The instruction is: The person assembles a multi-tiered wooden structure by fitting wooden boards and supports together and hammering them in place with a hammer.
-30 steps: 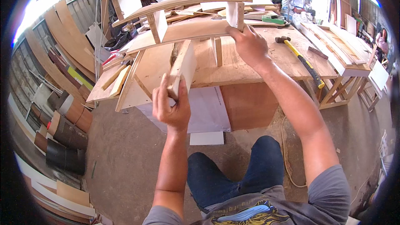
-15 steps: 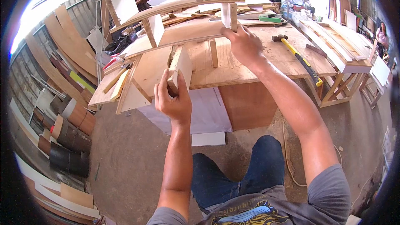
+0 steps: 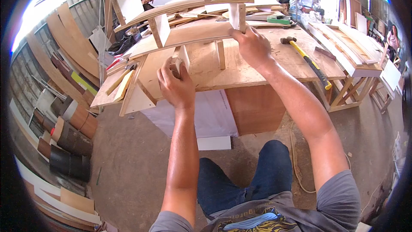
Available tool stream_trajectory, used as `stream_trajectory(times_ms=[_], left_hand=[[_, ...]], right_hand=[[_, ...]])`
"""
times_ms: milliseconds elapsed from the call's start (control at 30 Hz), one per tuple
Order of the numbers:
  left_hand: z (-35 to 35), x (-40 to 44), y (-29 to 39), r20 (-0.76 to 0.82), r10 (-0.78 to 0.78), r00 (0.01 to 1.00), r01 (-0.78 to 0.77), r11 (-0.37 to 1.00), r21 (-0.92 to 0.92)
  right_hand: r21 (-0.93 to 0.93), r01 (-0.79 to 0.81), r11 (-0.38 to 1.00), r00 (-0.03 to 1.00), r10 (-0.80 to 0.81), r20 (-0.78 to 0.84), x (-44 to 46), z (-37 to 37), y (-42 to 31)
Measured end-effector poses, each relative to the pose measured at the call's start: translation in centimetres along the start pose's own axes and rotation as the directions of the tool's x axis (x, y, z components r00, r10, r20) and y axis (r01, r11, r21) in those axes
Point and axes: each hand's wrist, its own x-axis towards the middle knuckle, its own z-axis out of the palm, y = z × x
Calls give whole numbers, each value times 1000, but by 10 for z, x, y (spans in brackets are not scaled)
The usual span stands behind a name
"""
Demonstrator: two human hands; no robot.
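A tiered wooden shelf frame (image 3: 193, 36) with curved boards and short white-faced dividers stands on the plywood workbench (image 3: 279, 66). My left hand (image 3: 177, 83) is closed around the near end of a short plywood board (image 3: 183, 55), whose far end reaches up to the underside of the lower shelf. Whether that end touches the shelf I cannot tell. At the shelf's right end, my right hand (image 3: 253, 47) grips the board's edge by the foot of an upright divider (image 3: 242, 19). Part of its fingers is hidden behind the wood.
A yellow and black hammer (image 3: 307, 56) lies on the bench to the right, near a green tool (image 3: 279, 19). Loose wood strips (image 3: 124, 85) lie at the left. A second stand (image 3: 354, 66) holds frames. Another person (image 3: 392, 38) is at the far right.
My left hand has moved up and away from me, pushing the short board farther under the lower shelf. My right hand stays on the shelf's end.
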Motion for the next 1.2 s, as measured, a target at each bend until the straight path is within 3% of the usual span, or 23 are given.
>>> stream_trajectory(times_ms=[200,400,600,700,767,867,967,1067,1200], left_hand=[[4,4,9,13,-91,996,87,978,190],[12,2,2,-27,-84,996,88,972,219],[3,-6,25,-232,281,931,-152,878,454],[16,-21,34,85,198,977,-183,970,-159],[24,-17,60,426,29,904,3,997,-74],[56,-14,53,518,18,855,-78,993,93],[61,1,63,600,-38,799,-30,994,102],[72,4,60,555,14,832,-53,997,55],[86,7,50,637,14,771,-14,1000,-5]], right_hand=[[38,2,999,1000,-2,-13,-1,-1,0],[28,38,999,998,-36,-56,-1,5,4],[39,23,999,998,-20,-65,-1,6,3],[29,22,999,999,-20,-51,-1,6,3],[36,16,999,998,-14,-59,-1,5,3],[61,-1,998,997,6,-73,-3,7,1],[70,-20,997,998,25,-64,-1,7,3],[80,-23,997,998,27,-54,-1,7,5],[72,-25,997,997,30,-73,-2,7,3]])
